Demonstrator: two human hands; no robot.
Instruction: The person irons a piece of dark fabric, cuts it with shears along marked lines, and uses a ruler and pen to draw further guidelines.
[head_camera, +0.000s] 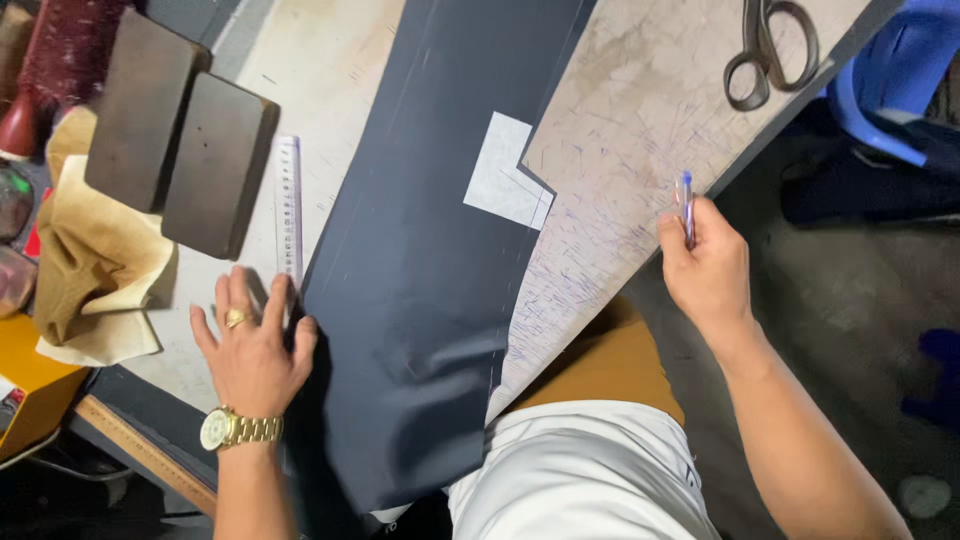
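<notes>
On the worktable (640, 110), a long strip of dark cloth (420, 280) runs toward the person's lap, with a white paper piece (505, 180) lying on it. At the cloth's left edge the left hand (255, 350) rests flat, fingers spread, touching the cloth and the lower end of a clear ruler (289, 205). Past the table's right edge, the right hand (705, 265) pinches a pen (686, 205) upright between thumb and fingers. Scissors (765, 50) lie far up the table; two dark blocks (180, 135) sit at left.
</notes>
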